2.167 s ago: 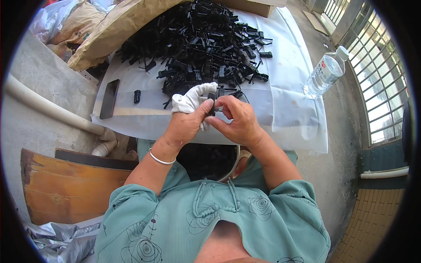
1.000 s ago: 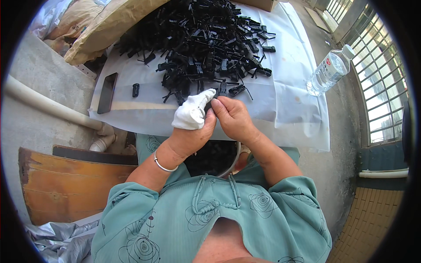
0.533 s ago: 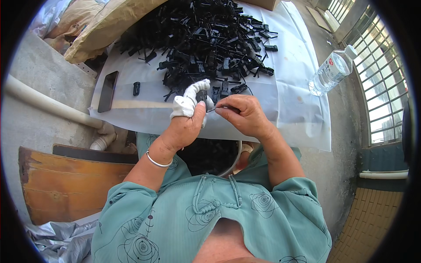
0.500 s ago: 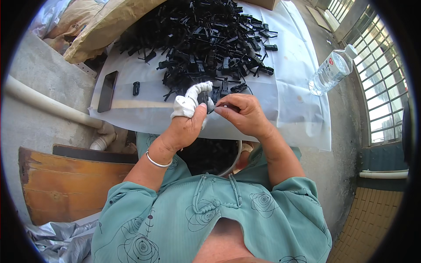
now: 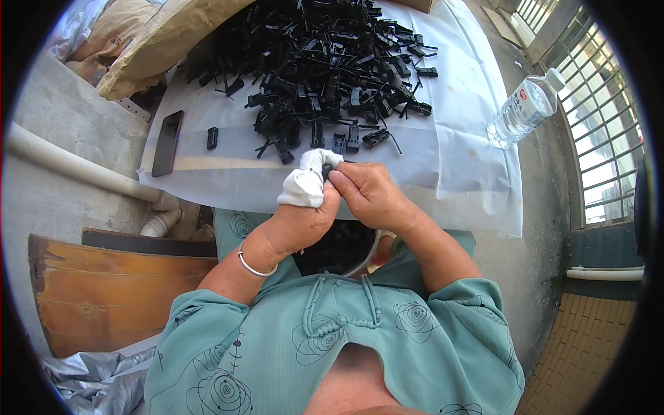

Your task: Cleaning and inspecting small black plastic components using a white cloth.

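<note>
One black part (image 5: pixel 327 170) sits pinched between fingers of left hand (image 5: pixel 311 220) and right hand (image 5: pixel 377 197); slack cloth (image 5: pixel 302 189) could let it slip toward six o'clock.

From where I'm standing, I see a loose sea-green top (image 5: pixel 277 346) with a fine vertical rib, scattered with thin black line drawings (image 5: pixel 226 389), round and coiled like sketched roses. The short sleeves (image 5: pixel 211 311) are wide and softly creased. At the neck opening, matching cords (image 5: pixel 339 322) hang in long loops, joined by a knotted strip. The trousers (image 5: pixel 242 225) are the same green, with a similar swirl at one knee. A slim silver bangle (image 5: pixel 257 274) circles the left wrist. A white cloth glove (image 5: pixel 304 187) covers part of the left hand (image 5: pixel 315 214), its thumb bare; the right hand (image 5: pixel 377 197) is ungloved.
</note>
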The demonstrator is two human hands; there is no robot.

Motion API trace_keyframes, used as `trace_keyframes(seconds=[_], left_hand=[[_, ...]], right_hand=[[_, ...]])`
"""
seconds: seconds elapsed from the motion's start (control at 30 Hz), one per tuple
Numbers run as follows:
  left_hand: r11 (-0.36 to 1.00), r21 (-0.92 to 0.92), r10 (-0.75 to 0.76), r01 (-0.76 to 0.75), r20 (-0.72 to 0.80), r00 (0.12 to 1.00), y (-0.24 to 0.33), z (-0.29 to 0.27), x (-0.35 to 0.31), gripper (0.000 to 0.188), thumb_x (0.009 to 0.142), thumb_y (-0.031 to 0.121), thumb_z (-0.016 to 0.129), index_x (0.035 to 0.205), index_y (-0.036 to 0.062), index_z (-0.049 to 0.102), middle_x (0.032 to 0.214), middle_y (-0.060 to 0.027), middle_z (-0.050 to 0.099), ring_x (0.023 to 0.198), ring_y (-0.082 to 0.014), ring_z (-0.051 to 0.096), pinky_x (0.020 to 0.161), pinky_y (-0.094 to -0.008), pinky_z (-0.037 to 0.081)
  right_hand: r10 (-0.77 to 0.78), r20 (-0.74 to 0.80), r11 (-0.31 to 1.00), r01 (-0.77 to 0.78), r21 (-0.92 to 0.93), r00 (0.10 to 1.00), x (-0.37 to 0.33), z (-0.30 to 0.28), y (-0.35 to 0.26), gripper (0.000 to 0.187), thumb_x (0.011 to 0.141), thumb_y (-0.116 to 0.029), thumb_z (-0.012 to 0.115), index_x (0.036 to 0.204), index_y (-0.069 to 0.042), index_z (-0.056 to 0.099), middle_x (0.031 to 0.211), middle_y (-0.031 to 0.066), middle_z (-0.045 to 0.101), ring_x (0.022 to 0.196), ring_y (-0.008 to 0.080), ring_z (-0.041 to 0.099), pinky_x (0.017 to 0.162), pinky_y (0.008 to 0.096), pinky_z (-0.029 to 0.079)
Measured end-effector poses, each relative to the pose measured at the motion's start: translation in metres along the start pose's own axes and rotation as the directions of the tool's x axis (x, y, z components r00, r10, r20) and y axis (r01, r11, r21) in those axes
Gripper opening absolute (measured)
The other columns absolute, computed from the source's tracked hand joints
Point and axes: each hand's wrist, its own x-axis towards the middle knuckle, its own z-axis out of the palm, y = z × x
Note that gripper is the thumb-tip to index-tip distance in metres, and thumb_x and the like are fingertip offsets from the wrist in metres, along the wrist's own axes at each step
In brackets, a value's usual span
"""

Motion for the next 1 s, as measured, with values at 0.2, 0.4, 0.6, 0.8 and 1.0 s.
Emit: trace_keyframes(seconds=[0.2, 0.4, 0.6, 0.8, 1.0], left_hand=[[0.999, 0.01, 0.031, -0.031, 0.074, 0.997, 0.008, -0.019, -0.012, 0.029, 0.077, 0.0, 0.046, 0.106, -0.002, 0.049, 0.089, -0.0175, 0.055, 0.08, -0.0312, 0.057, 0.074, -0.0329, 0.046], [0.558, 0.827, 0.076, 0.072, -0.138, 0.988, -0.071, -0.107, 0.013, 0.045, 0.077, -0.003, 0.051, 0.12, 0.0083, 0.054, 0.106, -0.021, 0.057, 0.105, -0.0357, 0.052, 0.088, -0.0387, 0.044], [0.33, 0.932, 0.152, 0.153, -0.212, 0.965, -0.057, -0.121, 0.021, 0.034, 0.078, 0.003, 0.058, 0.112, 0.0062, 0.059, 0.1, -0.0204, 0.06, 0.1, -0.0361, 0.056, 0.082, -0.0395, 0.047], [0.901, 0.429, 0.117, -0.067, -0.092, 0.989, 0.005, -0.034, 0.013, 0.031, 0.083, 0.013, 0.064, 0.108, -0.0023, 0.055, 0.092, -0.0139, 0.062, 0.082, -0.0229, 0.061, 0.074, -0.0297, 0.048], [0.915, -0.162, -0.36, 0.37, 0.084, 0.929, 0.002, -0.018, 0.014, 0.031, 0.083, 0.01, 0.059, 0.11, -0.0019, 0.053, 0.085, -0.0099, 0.061, 0.066, -0.0142, 0.06, 0.061, -0.0275, 0.049]], right_hand=[[-0.164, -0.021, 0.983, 0.165, 0.081, 0.986, 0.0, 0.007, 0.005, 0.022, 0.088, -0.011, 0.051, 0.07, 0.001, 0.05, 0.062, 0.015, 0.049, 0.053, 0.0319, 0.046, 0.052, 0.0375, 0.038], [-0.021, -0.16, 0.827, -0.073, -0.557, 0.987, 0.0, -0.015, 0.022, 0.014, 0.085, -0.014, 0.056, 0.078, -0.003, 0.054, 0.067, 0.0134, 0.054, 0.06, 0.0329, 0.055, 0.055, 0.0404, 0.044], [-0.105, -0.119, 0.81, 0.015, -0.586, 0.987, 0.004, -0.014, 0.025, 0.01, 0.082, -0.014, 0.058, 0.078, -0.006, 0.054, 0.067, 0.0103, 0.055, 0.061, 0.0321, 0.055, 0.054, 0.0396, 0.045], [-0.334, 0.002, 0.694, 0.247, -0.676, 0.943, 0.0, -0.006, 0.01, 0.008, 0.074, -0.006, 0.059, 0.074, -0.008, 0.052, 0.064, 0.0052, 0.047, 0.055, 0.0245, 0.053, 0.048, 0.0354, 0.044], [-0.352, -0.083, 0.894, 0.309, -0.325, 0.932, 0.0, -0.007, 0.006, 0.013, 0.074, -0.008, 0.065, 0.069, -0.006, 0.054, 0.061, 0.0066, 0.05, 0.048, 0.0206, 0.048, 0.045, 0.0305, 0.038]])
